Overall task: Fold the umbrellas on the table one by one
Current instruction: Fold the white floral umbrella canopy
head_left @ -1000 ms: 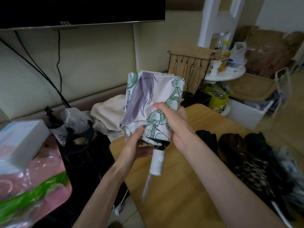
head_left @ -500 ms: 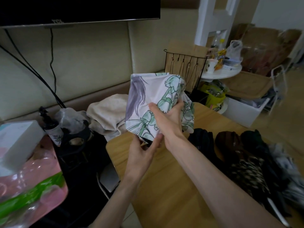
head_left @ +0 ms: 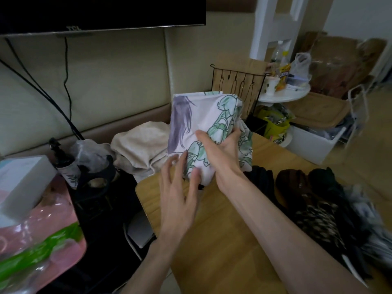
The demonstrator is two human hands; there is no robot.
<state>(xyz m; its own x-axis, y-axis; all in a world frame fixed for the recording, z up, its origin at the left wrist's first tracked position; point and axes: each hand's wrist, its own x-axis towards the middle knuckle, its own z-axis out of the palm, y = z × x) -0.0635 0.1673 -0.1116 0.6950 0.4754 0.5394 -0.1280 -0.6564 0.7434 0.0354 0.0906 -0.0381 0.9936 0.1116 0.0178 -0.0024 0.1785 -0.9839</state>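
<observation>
**Fabric soft, frame stiff: printed umbrella in mid-fold**

White umbrella (head_left: 203, 128) with a green and purple print is held upright in the air over the wooden table (head_left: 222, 247), at 12 o'clock from the wrists. Right hand (head_left: 223, 154) wraps it at mid-height, fingers curled round the gathered cloth. Left hand (head_left: 178, 187), at 7 o'clock of the bundle, has its fingers spread and nearly straight, tips touching the lower hem.

Judgement: light; the thin cloth is likely slippery and apt to spring loose, while the ribs inside are stiff. Grip round the ribs, not the loose flaps. The handle is hidden, probably behind the left palm. Dark umbrellas (head_left: 307, 200) lie at 3 o'clock.
</observation>
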